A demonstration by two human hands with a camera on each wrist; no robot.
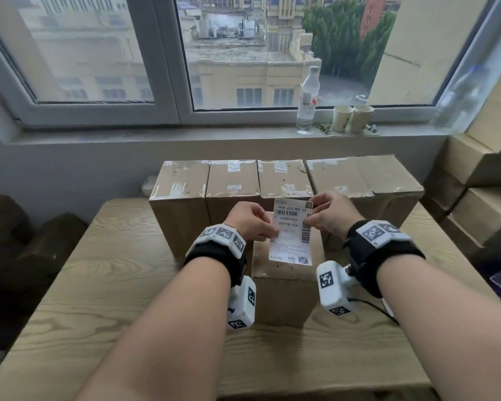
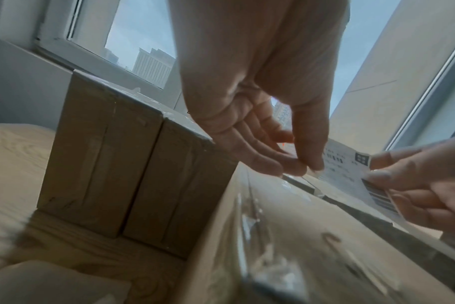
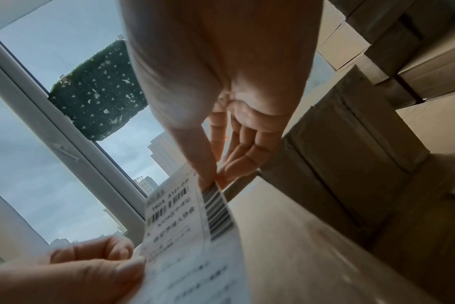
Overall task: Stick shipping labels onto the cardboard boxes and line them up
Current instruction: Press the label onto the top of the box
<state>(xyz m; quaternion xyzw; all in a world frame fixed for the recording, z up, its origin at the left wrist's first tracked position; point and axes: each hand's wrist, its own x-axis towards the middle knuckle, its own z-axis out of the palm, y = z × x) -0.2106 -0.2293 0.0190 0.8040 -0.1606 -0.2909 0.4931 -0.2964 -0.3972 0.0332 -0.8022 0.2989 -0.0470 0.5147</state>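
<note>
Both hands hold one shipping label (image 1: 291, 231) at the centre of the head view: the left hand (image 1: 250, 222) pinches its left edge, the right hand (image 1: 329, 214) pinches its right edge by the vertical barcode. Its long axis runs top to bottom in the frame, lower end hanging over the top of a cardboard box (image 1: 284, 287) that stands alone on the wooden table (image 1: 99, 285); whether paper touches cardboard cannot be told. Print reads about "190A A161-BB" beneath a small dark square code, with a QR code in the lower right corner; the rest is too small to read. Behind stands a row of taped boxes (image 1: 284, 180), side by side. Only the head view shows the clear bottle (image 1: 308, 99) and two paper cups (image 1: 352, 118) on the sill, upper right. Left wrist view shows thumb meeting fingertips (image 2: 296, 166) at the label's edge. Right wrist view alone shows a dark patterned patch (image 3: 96, 90) on the window, upper left, and stacked boxes (image 3: 416, 51) upper right.
</note>
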